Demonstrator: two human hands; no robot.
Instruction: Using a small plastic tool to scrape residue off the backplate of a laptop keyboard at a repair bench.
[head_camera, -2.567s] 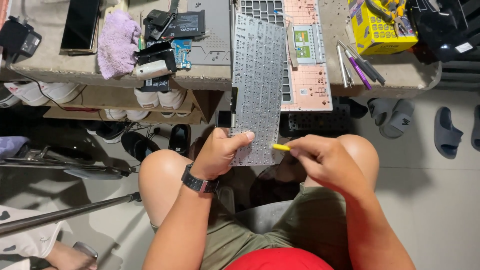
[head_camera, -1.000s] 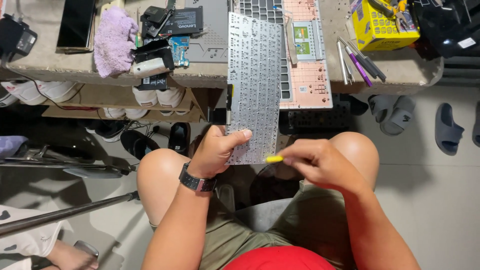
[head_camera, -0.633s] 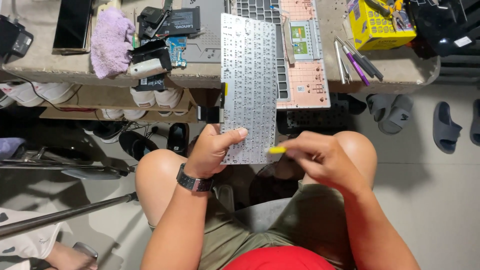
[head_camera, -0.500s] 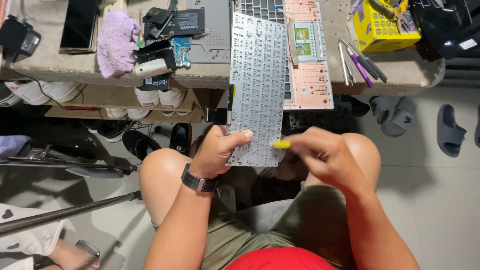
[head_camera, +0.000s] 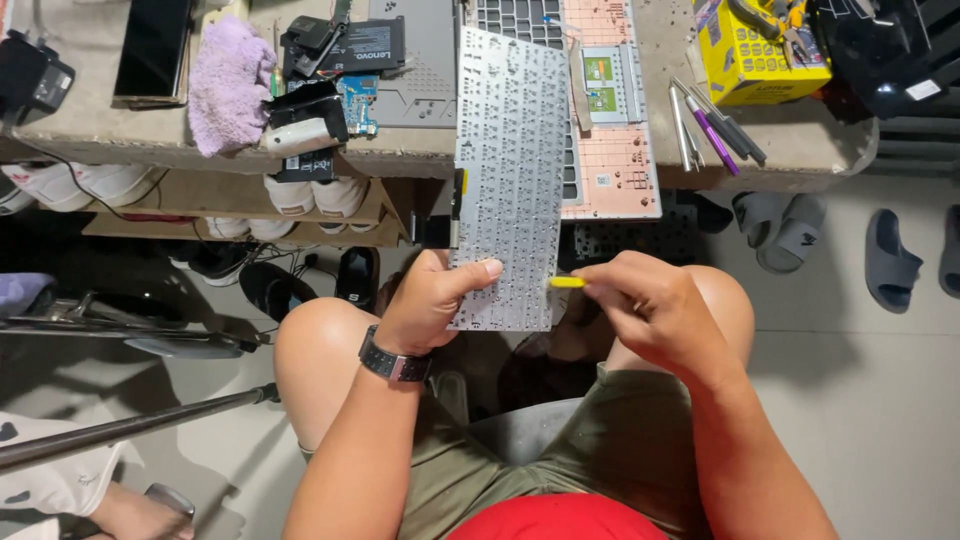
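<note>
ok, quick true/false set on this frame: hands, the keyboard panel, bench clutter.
1. The left hand grips the lower end of the grey perforated keyboard panel. True.
2. The right hand holds a red-tipped tool. False: the small tool's tip is yellow, at the panel's right edge.
3. A dark wristwatch sits on the left wrist. True.
4. The fluffy lilac cloth lies on the floor. False: it lies on the workbench.
5. The yellow cardboard box stands left of the panel. False: right.
</note>
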